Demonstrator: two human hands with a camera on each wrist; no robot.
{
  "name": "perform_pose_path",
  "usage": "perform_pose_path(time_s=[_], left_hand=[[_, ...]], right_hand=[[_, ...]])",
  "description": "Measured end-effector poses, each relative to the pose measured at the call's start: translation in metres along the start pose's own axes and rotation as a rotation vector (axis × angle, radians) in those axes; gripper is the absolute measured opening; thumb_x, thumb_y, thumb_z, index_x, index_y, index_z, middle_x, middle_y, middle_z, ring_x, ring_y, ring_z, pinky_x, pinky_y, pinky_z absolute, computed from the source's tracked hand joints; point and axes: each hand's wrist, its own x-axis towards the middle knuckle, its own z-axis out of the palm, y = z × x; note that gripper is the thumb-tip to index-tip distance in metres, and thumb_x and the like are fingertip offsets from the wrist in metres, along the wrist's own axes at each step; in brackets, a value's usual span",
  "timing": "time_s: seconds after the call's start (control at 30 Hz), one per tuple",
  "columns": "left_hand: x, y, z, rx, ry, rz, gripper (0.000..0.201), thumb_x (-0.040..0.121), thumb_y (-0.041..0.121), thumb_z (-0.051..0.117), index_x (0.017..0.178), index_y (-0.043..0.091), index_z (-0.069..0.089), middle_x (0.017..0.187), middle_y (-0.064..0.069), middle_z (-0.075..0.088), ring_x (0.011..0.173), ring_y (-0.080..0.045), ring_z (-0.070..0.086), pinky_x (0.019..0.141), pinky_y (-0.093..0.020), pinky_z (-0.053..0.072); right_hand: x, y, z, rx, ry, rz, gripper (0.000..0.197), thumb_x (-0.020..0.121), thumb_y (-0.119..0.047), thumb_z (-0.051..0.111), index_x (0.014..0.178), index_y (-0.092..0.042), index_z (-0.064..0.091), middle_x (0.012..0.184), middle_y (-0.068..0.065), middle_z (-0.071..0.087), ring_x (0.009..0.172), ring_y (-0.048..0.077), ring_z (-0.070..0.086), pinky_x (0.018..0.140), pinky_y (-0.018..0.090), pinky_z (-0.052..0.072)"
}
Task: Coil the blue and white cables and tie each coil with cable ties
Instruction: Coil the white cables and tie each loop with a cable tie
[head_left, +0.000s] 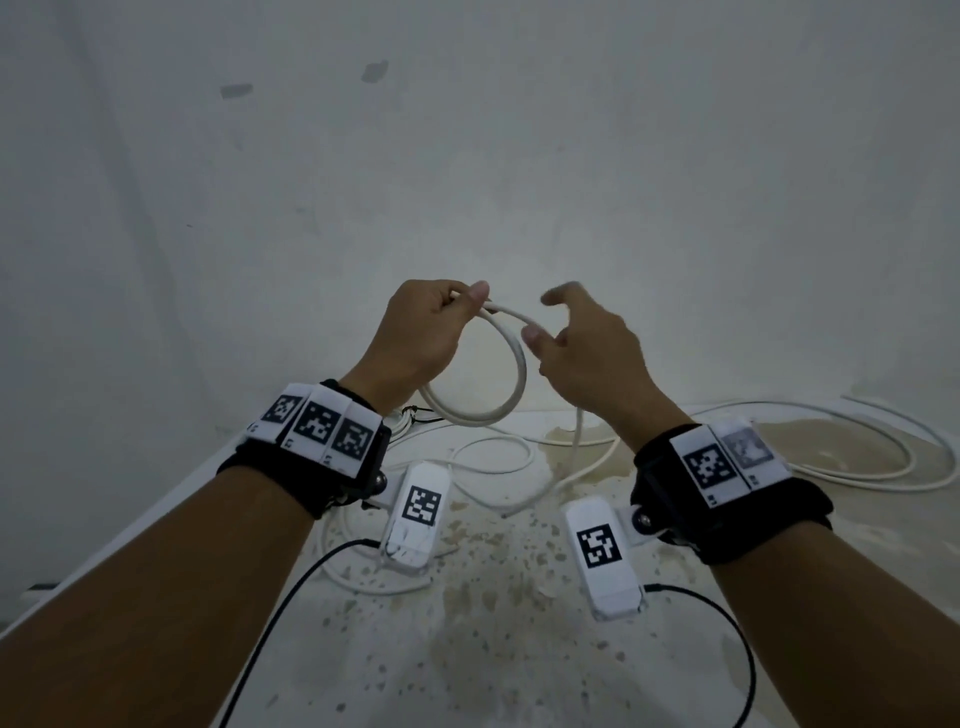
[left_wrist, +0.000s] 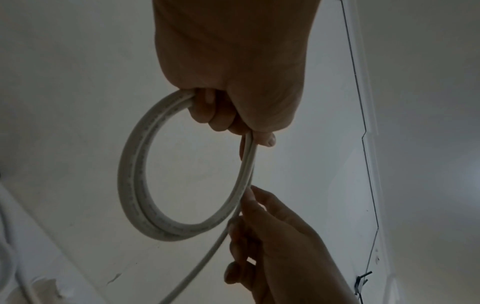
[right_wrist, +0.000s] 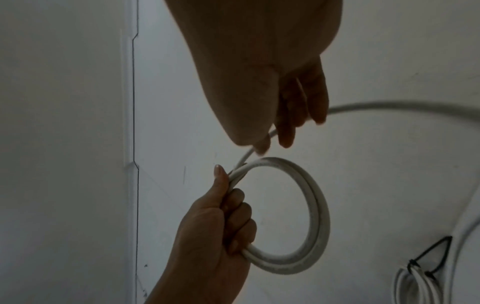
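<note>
My left hand (head_left: 454, 309) is raised above the table and grips a small coil of white cable (head_left: 511, 395) of about two loops at its top. The left wrist view shows this coil (left_wrist: 132, 181) hanging from the curled fingers (left_wrist: 221, 115). My right hand (head_left: 543, 318) is just right of the coil with its fingers nearly straight. The free run of the cable (right_wrist: 249, 156) lies against its thumb and fingers (right_wrist: 285, 133), then drops to the table (head_left: 519, 649). No blue cable is in view.
The rest of the white cable (head_left: 857, 441) lies in wide loose loops over the stained table at the right and centre. A white bundle bound with black ties (right_wrist: 413, 288) lies by the wall near my left wrist. A plain wall (head_left: 467, 156) stands close behind.
</note>
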Motion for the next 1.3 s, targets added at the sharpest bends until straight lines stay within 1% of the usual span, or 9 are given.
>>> perform_pose_path(time_s=[0.27,0.4,0.47,0.6,0.73,0.87,1.0,1.17,1.3], left_hand=[[0.003,-0.009,-0.006,-0.033,0.086,-0.032,0.034,0.097,0.041,0.054,0.092,0.015,0.076,0.054,0.004,0.043,0.047,-0.004,0.037,0.054,-0.023,0.034],[0.001,-0.01,-0.006,-0.105,0.054,-0.055,0.036,0.098,0.039,0.054,0.094,0.01,0.075,0.048,0.01,0.039,0.045,-0.005,0.035,0.05,-0.023,0.031],[0.0,-0.009,-0.007,-0.18,0.036,-0.079,0.036,0.098,0.037,0.054,0.094,0.009,0.074,0.045,0.012,0.036,0.042,-0.006,0.032,0.046,-0.021,0.028],[-0.003,-0.005,-0.007,-0.332,-0.022,-0.105,0.033,0.1,0.031,0.051,0.089,0.009,0.072,0.048,0.008,0.03,0.039,-0.006,0.025,0.039,-0.019,0.023],[-0.005,-0.004,-0.003,-0.378,-0.081,-0.112,0.033,0.101,0.03,0.049,0.087,0.008,0.071,0.052,0.004,0.029,0.039,-0.006,0.024,0.038,-0.019,0.022],[-0.007,-0.01,0.0,-0.25,-0.104,-0.08,0.033,0.1,0.033,0.051,0.085,0.011,0.071,0.046,0.008,0.033,0.04,-0.007,0.027,0.04,-0.018,0.025],[-0.007,-0.015,0.003,-0.064,-0.123,-0.023,0.035,0.099,0.035,0.053,0.08,0.012,0.07,0.046,0.009,0.037,0.044,-0.008,0.031,0.047,-0.023,0.029],[-0.006,-0.013,0.008,0.016,-0.122,-0.042,0.037,0.098,0.039,0.052,0.079,0.013,0.069,0.057,-0.002,0.044,0.049,-0.01,0.035,0.053,-0.029,0.033],[-0.013,-0.015,0.015,0.226,-0.066,-0.045,0.045,0.094,0.048,0.054,0.126,0.016,0.05,0.119,-0.007,0.054,0.102,-0.017,0.055,0.093,-0.038,0.046]], right_hand=[[-0.004,-0.003,-0.008,0.03,-0.073,-0.084,0.038,0.097,-0.049,0.052,0.076,-0.026,0.075,0.038,-0.012,0.045,0.047,0.009,0.042,0.056,0.026,0.035],[-0.008,0.004,0.001,0.388,-0.141,-0.02,0.046,0.09,-0.044,0.066,0.067,-0.004,0.069,0.054,0.004,0.044,0.05,0.015,0.035,0.051,0.025,0.033],[-0.009,0.007,0.004,0.521,-0.204,0.049,0.048,0.087,-0.043,0.07,0.064,-0.002,0.061,0.053,-0.002,0.046,0.052,0.012,0.039,0.051,0.024,0.036],[-0.008,0.013,0.011,0.764,-0.347,0.186,0.029,0.085,-0.043,0.071,0.08,-0.015,0.064,0.075,-0.004,0.063,0.075,0.013,0.053,0.067,0.027,0.047],[-0.017,0.018,0.022,1.263,-0.665,0.296,0.036,0.092,-0.032,0.056,0.115,-0.007,0.067,0.111,0.012,0.068,0.099,0.027,0.065,0.097,0.048,0.047],[-0.019,0.014,0.023,1.493,-0.816,0.337,0.033,0.098,-0.019,0.038,0.112,-0.003,0.063,0.077,0.004,0.063,0.064,0.016,0.058,0.088,0.043,0.046],[-0.016,-0.002,0.019,1.201,-0.68,0.384,0.04,0.104,-0.039,0.037,0.094,-0.008,0.06,0.061,0.0,0.035,0.046,0.013,0.031,0.058,0.031,0.04],[-0.017,-0.01,0.024,1.119,-0.526,0.398,0.042,0.104,-0.042,0.041,0.069,-0.018,0.042,0.053,-0.005,0.024,0.042,0.01,0.019,0.044,0.024,0.027],[-0.014,-0.009,0.028,1.221,-0.306,0.455,0.043,0.104,-0.041,0.041,0.067,-0.019,0.039,0.049,-0.006,0.024,0.039,0.009,0.018,0.041,0.023,0.02]])
